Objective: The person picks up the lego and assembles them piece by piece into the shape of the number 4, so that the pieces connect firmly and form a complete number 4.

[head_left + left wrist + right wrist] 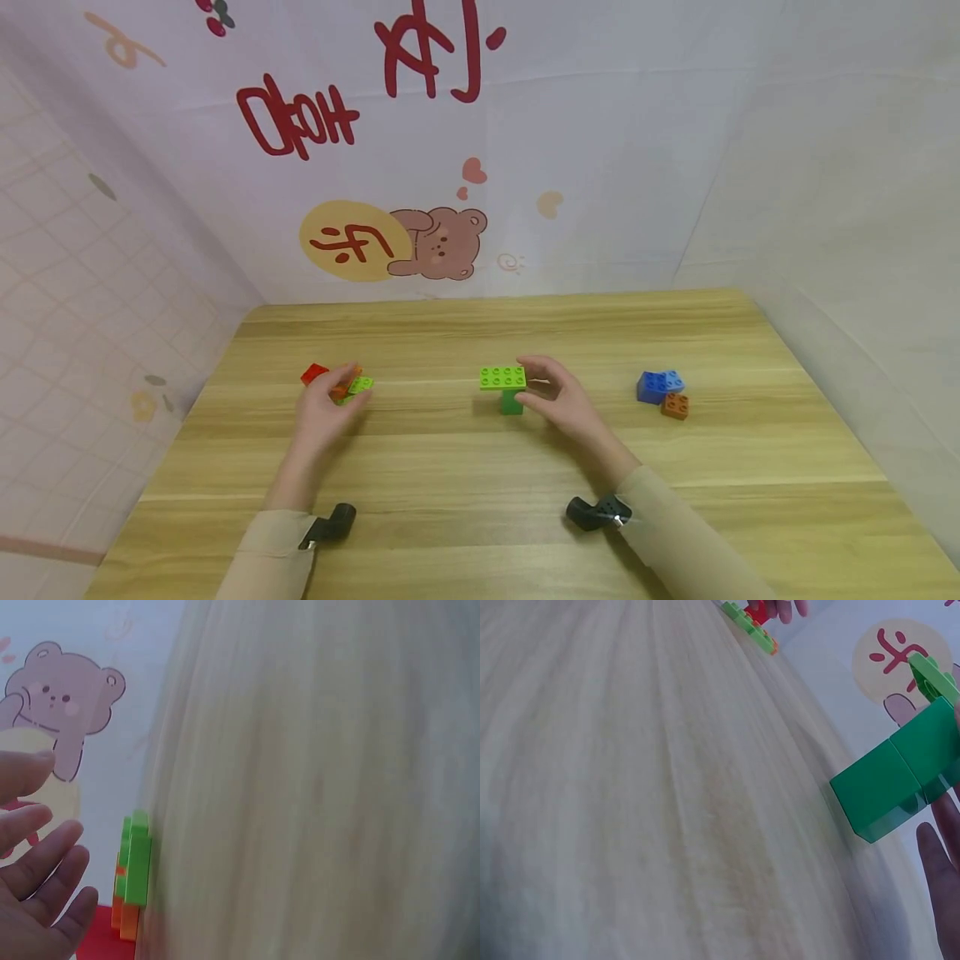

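Observation:
Toward the left of the table, my left hand point(327, 408) hovers over a small group of bricks, thumb and fingers spread apart with nothing between them. A red brick point(313, 373), an orange brick point(129, 922) and lime bricks point(361, 384) show around it, partly hidden. My right hand point(562, 400) curves in a loose C at the right side of a small tower. The tower has two stacked dark green bricks point(896, 769) with a lime eight-stud brick point(501, 378) on top, overhanging to the left. Thumb and index fingertips are right at the tower's edge.
A dark blue brick point(651, 387), a light blue brick point(672, 381) and a brown brick point(676, 406) sit close together on the right of the wooden table point(450, 500). A white printed cloth point(600, 125) hangs behind the table and along its sides.

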`<move>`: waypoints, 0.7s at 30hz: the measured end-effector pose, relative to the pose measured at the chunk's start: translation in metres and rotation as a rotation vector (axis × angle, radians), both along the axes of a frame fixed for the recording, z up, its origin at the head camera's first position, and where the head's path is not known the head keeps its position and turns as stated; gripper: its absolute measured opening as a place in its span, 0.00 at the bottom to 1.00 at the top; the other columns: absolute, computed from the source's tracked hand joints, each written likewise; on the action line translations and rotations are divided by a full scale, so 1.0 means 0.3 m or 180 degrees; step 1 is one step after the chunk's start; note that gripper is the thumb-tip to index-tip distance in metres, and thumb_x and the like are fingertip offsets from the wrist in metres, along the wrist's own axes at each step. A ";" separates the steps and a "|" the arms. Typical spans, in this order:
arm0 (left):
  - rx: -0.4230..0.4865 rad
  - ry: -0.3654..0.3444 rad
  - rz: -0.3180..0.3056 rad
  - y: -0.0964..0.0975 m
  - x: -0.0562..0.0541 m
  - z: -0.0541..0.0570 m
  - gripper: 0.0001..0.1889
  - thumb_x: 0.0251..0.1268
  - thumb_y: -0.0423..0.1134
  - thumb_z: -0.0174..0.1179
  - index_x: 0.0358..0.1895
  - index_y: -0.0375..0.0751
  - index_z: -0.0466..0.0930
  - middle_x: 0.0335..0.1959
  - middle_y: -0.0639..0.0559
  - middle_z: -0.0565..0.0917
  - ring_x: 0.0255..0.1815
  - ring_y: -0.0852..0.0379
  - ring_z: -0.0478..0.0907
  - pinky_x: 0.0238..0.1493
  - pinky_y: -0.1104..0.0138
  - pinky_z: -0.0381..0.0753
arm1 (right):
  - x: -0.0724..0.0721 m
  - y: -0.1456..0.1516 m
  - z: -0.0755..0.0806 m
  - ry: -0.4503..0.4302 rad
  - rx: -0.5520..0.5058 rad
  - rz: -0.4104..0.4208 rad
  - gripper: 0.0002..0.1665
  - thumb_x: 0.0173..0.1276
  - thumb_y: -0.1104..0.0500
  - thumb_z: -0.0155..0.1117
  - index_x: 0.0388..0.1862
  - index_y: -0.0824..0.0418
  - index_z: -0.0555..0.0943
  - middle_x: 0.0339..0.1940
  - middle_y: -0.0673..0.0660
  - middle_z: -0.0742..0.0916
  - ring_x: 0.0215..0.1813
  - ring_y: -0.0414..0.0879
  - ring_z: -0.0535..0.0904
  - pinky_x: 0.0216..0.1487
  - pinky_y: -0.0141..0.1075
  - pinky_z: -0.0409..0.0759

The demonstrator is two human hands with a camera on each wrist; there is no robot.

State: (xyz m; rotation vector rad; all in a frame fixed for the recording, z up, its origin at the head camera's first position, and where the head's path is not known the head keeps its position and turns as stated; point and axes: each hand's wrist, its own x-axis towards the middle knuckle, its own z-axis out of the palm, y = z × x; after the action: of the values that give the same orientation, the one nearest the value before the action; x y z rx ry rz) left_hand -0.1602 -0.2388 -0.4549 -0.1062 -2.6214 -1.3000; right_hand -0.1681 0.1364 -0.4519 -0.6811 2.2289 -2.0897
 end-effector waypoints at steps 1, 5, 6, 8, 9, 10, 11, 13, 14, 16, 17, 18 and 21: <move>-0.0043 -0.0011 0.0039 -0.007 0.001 0.000 0.26 0.62 0.32 0.68 0.63 0.29 0.75 0.57 0.33 0.80 0.57 0.37 0.74 0.57 0.45 0.74 | -0.001 0.000 -0.002 0.0004 0.0001 -0.0006 0.30 0.61 0.77 0.67 0.63 0.78 0.71 0.52 0.75 0.79 0.56 0.67 0.74 0.64 0.64 0.67; -0.0212 -0.0122 0.0144 -0.033 0.004 0.005 0.28 0.62 0.34 0.68 0.65 0.29 0.73 0.60 0.31 0.76 0.60 0.34 0.72 0.60 0.44 0.71 | -0.003 0.000 -0.007 -0.0005 0.0014 -0.0027 0.28 0.62 0.76 0.66 0.62 0.78 0.71 0.52 0.74 0.80 0.56 0.66 0.75 0.63 0.64 0.68; -0.0248 -0.0170 0.0161 -0.039 0.004 0.006 0.29 0.63 0.35 0.68 0.66 0.29 0.72 0.61 0.31 0.75 0.62 0.34 0.71 0.62 0.44 0.69 | -0.004 0.000 -0.008 -0.0015 0.0016 -0.0030 0.28 0.63 0.76 0.66 0.62 0.78 0.71 0.52 0.74 0.80 0.56 0.66 0.75 0.63 0.64 0.68; -0.0335 -0.0261 0.0170 -0.050 0.005 0.009 0.31 0.63 0.37 0.68 0.67 0.29 0.71 0.63 0.30 0.73 0.64 0.33 0.69 0.65 0.44 0.67 | -0.004 0.001 -0.011 -0.0041 0.0017 -0.0035 0.27 0.63 0.76 0.66 0.61 0.79 0.71 0.52 0.73 0.80 0.56 0.67 0.75 0.63 0.63 0.69; -0.0372 -0.0294 0.0164 -0.055 0.005 0.009 0.31 0.63 0.37 0.68 0.68 0.29 0.70 0.64 0.29 0.73 0.64 0.32 0.68 0.65 0.43 0.66 | -0.005 0.001 -0.011 -0.0053 0.0015 -0.0033 0.27 0.63 0.76 0.65 0.61 0.79 0.71 0.52 0.74 0.80 0.56 0.67 0.75 0.62 0.63 0.69; -0.0406 -0.0321 0.0149 -0.061 0.004 0.009 0.32 0.64 0.38 0.67 0.68 0.29 0.69 0.65 0.29 0.72 0.65 0.32 0.67 0.66 0.43 0.65 | -0.004 0.001 -0.011 -0.0072 0.0010 -0.0032 0.27 0.63 0.76 0.65 0.61 0.80 0.71 0.52 0.74 0.80 0.56 0.68 0.75 0.62 0.63 0.70; -0.0433 -0.0349 0.0135 -0.066 0.003 0.009 0.32 0.64 0.38 0.67 0.69 0.29 0.68 0.65 0.28 0.71 0.65 0.32 0.67 0.66 0.43 0.64 | -0.004 0.000 -0.011 -0.0084 0.0009 -0.0031 0.27 0.63 0.76 0.65 0.61 0.80 0.71 0.52 0.74 0.80 0.56 0.68 0.75 0.62 0.62 0.70; -0.0469 -0.0356 0.0114 -0.076 -0.002 0.006 0.33 0.64 0.38 0.67 0.69 0.28 0.68 0.65 0.28 0.72 0.65 0.31 0.67 0.66 0.42 0.65 | -0.008 0.001 -0.021 -0.0106 0.0017 -0.0041 0.26 0.64 0.76 0.65 0.61 0.79 0.72 0.52 0.72 0.80 0.56 0.65 0.76 0.62 0.58 0.72; -0.0500 -0.0341 0.0106 -0.082 -0.006 0.004 0.33 0.63 0.37 0.67 0.69 0.28 0.68 0.64 0.28 0.72 0.64 0.31 0.68 0.65 0.42 0.66 | -0.007 0.000 -0.020 -0.0106 0.0014 -0.0043 0.26 0.64 0.76 0.65 0.61 0.79 0.72 0.52 0.72 0.80 0.56 0.63 0.76 0.62 0.58 0.73; -0.0500 -0.0340 0.0090 -0.090 -0.013 0.000 0.32 0.63 0.37 0.67 0.68 0.27 0.69 0.63 0.28 0.73 0.63 0.32 0.69 0.64 0.42 0.67 | -0.004 -0.002 -0.017 -0.0101 0.0010 -0.0047 0.26 0.64 0.76 0.65 0.61 0.79 0.71 0.52 0.72 0.80 0.55 0.60 0.77 0.61 0.55 0.74; -0.0507 -0.0346 0.0086 -0.094 -0.016 0.000 0.32 0.63 0.37 0.67 0.68 0.28 0.69 0.63 0.28 0.74 0.63 0.32 0.69 0.64 0.42 0.67 | -0.003 -0.003 -0.016 -0.0081 0.0019 -0.0055 0.26 0.64 0.76 0.65 0.61 0.79 0.71 0.52 0.72 0.80 0.54 0.57 0.78 0.61 0.54 0.75; -0.0514 -0.0346 0.0083 -0.097 -0.020 -0.002 0.32 0.63 0.37 0.67 0.68 0.28 0.69 0.63 0.29 0.74 0.63 0.32 0.70 0.63 0.43 0.67 | -0.001 -0.005 -0.013 -0.0082 0.0023 -0.0061 0.26 0.64 0.76 0.65 0.61 0.79 0.72 0.52 0.72 0.80 0.54 0.56 0.78 0.61 0.53 0.75; -0.0507 -0.0413 0.0062 -0.106 -0.032 -0.002 0.32 0.64 0.38 0.67 0.68 0.29 0.69 0.63 0.30 0.75 0.63 0.32 0.70 0.63 0.43 0.67 | 0.005 -0.008 -0.001 -0.0078 0.0028 -0.0071 0.25 0.63 0.77 0.64 0.59 0.80 0.72 0.52 0.73 0.80 0.54 0.57 0.77 0.60 0.53 0.76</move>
State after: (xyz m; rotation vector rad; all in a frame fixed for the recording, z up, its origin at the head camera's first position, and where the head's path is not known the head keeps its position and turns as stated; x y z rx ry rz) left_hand -0.1698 -0.2707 -0.4556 -0.0217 -2.8259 -1.1259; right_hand -0.1667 0.1339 -0.4523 -0.6297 2.2419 -2.0850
